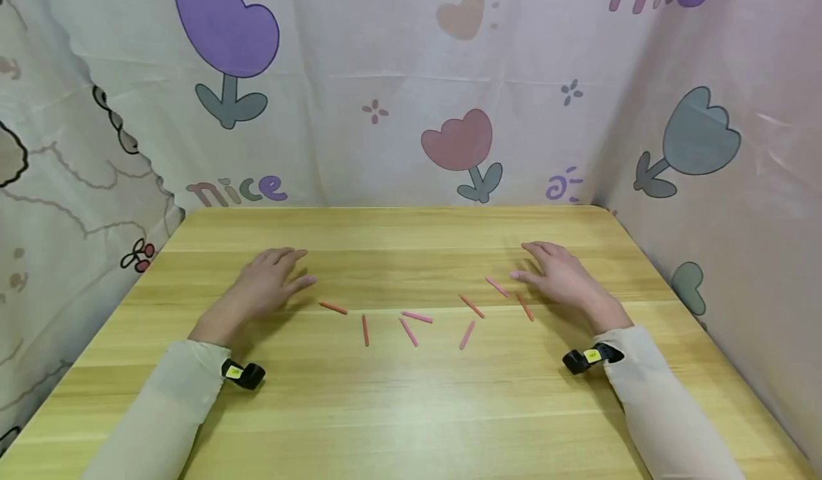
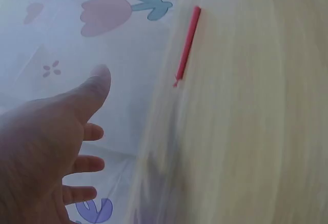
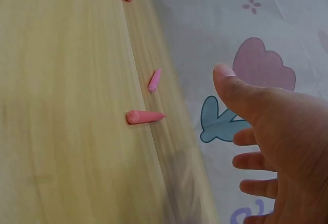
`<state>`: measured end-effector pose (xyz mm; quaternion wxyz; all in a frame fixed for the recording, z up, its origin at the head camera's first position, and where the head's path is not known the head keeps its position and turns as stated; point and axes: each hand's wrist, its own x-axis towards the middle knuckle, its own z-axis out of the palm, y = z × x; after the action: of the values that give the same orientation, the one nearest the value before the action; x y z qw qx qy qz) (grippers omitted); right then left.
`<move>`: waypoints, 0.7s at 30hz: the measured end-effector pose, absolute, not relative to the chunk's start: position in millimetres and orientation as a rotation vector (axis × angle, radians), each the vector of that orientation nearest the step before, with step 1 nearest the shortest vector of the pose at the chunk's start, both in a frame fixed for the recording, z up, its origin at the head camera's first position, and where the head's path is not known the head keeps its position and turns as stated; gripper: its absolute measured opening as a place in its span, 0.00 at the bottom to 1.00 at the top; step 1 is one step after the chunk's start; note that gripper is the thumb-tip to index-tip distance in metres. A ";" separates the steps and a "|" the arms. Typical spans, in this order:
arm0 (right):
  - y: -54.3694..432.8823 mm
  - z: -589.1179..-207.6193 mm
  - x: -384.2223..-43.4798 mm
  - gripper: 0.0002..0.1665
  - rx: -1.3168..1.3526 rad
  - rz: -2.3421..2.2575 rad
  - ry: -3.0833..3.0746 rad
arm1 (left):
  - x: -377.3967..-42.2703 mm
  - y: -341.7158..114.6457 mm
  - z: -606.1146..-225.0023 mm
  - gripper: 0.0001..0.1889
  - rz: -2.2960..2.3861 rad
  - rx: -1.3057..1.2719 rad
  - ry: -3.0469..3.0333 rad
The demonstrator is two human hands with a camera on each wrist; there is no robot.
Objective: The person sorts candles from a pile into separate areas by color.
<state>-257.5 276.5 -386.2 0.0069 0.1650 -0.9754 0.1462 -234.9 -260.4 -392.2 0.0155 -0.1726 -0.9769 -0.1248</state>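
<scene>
Several thin candles in orange-red and pink, each with what looks like a short wick, lie scattered across the wooden table [image 1: 417,409]. My left hand [image 1: 260,284] hovers over the table's left side, fingers spread and holding nothing. Nearest to it is an orange-red candle [image 1: 332,308], seen larger as a red candle [image 2: 188,44] in the left wrist view. On the other side my right hand [image 1: 561,273] is held with fingers apart, also without anything in it. An orange-red candle [image 1: 524,307] and a pink candle [image 1: 496,287] lie just beside its thumb.
Toward the middle lie another orange-red candle [image 1: 365,330], a crossways pink candle [image 1: 417,317] and a slanted pink candle [image 1: 467,335]. Behind the table hangs a white cloth [image 1: 359,45] printed with flowers. Patterned cloth also borders the left and right sides.
</scene>
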 end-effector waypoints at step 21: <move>274.0 -382.3 -254.8 0.34 0.567 0.602 -3.009 | -223.9 -236.5 -390.2 0.29 -0.530 -0.716 -2.977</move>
<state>-254.8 274.0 -382.3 0.0104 0.1817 -0.9642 0.1928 -223.9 -236.5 -390.2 0.0170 -0.2302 -0.9580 -0.1704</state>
